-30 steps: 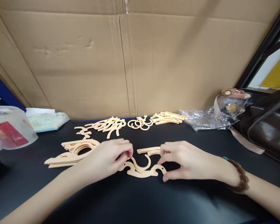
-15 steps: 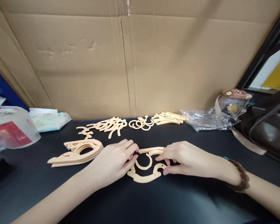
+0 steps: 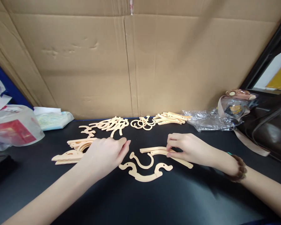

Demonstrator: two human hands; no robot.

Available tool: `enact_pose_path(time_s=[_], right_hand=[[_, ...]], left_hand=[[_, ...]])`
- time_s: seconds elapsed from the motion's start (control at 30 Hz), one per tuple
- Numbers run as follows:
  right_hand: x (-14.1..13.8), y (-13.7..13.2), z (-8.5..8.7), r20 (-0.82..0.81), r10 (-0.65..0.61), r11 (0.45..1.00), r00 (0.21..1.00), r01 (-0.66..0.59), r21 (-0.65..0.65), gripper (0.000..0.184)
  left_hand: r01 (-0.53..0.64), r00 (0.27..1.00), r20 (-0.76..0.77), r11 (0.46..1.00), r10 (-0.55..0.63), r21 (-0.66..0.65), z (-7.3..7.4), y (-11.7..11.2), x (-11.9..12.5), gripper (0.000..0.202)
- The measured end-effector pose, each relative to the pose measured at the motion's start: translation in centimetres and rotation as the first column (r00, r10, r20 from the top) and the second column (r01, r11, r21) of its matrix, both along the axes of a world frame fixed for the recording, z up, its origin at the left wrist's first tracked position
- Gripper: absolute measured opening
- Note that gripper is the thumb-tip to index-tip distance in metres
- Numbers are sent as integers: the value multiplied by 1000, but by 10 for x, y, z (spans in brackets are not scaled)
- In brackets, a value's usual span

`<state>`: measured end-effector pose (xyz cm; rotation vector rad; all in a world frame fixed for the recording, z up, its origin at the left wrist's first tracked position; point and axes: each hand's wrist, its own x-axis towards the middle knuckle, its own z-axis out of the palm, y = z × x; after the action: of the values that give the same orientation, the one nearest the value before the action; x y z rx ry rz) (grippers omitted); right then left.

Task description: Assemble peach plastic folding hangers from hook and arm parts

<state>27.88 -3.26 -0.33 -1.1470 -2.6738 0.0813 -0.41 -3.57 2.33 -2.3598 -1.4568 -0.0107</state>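
My left hand (image 3: 106,153) is closed, thumb against the curled fingers, above the table beside a stack of pale beige folded hanger pieces (image 3: 66,156). Whatever its fingers may hold is hidden. My right hand (image 3: 192,149) pinches at the middle of a long beige hanger arm (image 3: 183,162), which slants down to the right. Another straight arm (image 3: 152,150) runs left from those fingertips. Between the hands lies a curved hook (image 3: 143,166) with a round end. Nearer to me is a wavy hanger centre piece (image 3: 146,178) with a holed curl at either end.
Loose curved parts (image 3: 115,125), hooks (image 3: 143,123) and straight arms (image 3: 172,118) lie in piles along the cardboard wall (image 3: 84,62). Crinkled clear plastic (image 3: 201,120) and a bottle (image 3: 235,106) stand back right, a brown bag (image 3: 271,125) beside them. A tissue pack (image 3: 53,120) and clear tub (image 3: 16,125) are left.
My left hand has drawn back left and away from the hook and centre piece, uncovering their left ends. My right hand has shifted slightly right and up, off the centre piece's right curl.
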Motion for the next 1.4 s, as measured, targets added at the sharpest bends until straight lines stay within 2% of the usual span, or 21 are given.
enact_pose_path(time_s=[0.17, 0.27, 0.33, 0.43, 0.5, 0.63, 0.73, 0.83, 0.97, 1.07, 1.13, 1.2, 1.27, 1.33, 1.37, 1.4], right_hand=[[-2, -2, 1, -14, 0, 999, 1000, 0, -51, 22], [-3, -2, 1, -12, 8, 998, 1000, -9, -54, 24], [-3, -2, 0, -10, 25, 998, 1000, -25, -52, 25], [-2, -1, -1, -6, 38, 998, 999, -39, -46, 27], [-2, -1, -2, 0, 40, 998, 999, -40, -39, 28], [-2, -2, -2, -7, 39, 999, 999, -39, -31, 27], [-4, -3, -1, -1, 35, 998, 999, -35, -44, 27], [-5, -3, -1, 27, 33, 999, 999, -32, -28, 30], [-6, -3, -1, 35, 15, 998, 999, -17, 63, 32], [-10, -5, -1, -83, -7, 999, 997, 11, 45, 28], [-15, -10, -1, -208, -18, 998, 978, 7, -55, 27], [-23, -16, -2, -376, -38, 966, 926, -63, -253, 24], [-32, -23, -3, -564, -101, 851, 820, -222, -475, 28], [-39, -28, -4, -693, -217, 738, 687, -349, -577, 29], [-42, -29, -5, -729, -270, 708, 629, -384, -593, 25], [-43, -29, -6, -752, -312, 700, 580, -395, -595, 23]], left_hand=[[87, 996, 42, 989, -83, -123, -2, -1, 2, 42], [195, 980, 81, 956, -181, -218, -1, 3, -3, 40], [218, 974, 108, 944, -197, -249, 1, 6, -9, 38], [223, 970, 156, 938, -187, -264, 1, 12, -19, 27], [274, 953, 200, 931, -228, -243, 0, 14, -22, 19], [407, 898, 277, 885, -342, -225, -10, 15, -20, 22], [461, 870, 319, 851, -377, -250, -19, 15, -17, 21], [455, 872, 328, 848, -363, -271, -22, 16, -16, 21], [443, 857, 414, 847, -305, -294, -16, 14, -12, 16], [474, 773, 584, 837, -246, -274, -13, 8, -5, 14], [499, 685, 697, 835, -214, -234, -14, 2, 2, 13], [512, 613, 764, 838, -204, -187, -18, -6, 10, 10], [520, 575, 788, 842, -219, -145, -22, -14, 17, 9], [537, 556, 792, 837, -252, -111, -25, -19, 22, 9], [541, 552, 790, 836, -267, -95, -26, -21, 24, 10], [537, 555, 785, 839, -274, -87, -27, -21, 25, 14]])
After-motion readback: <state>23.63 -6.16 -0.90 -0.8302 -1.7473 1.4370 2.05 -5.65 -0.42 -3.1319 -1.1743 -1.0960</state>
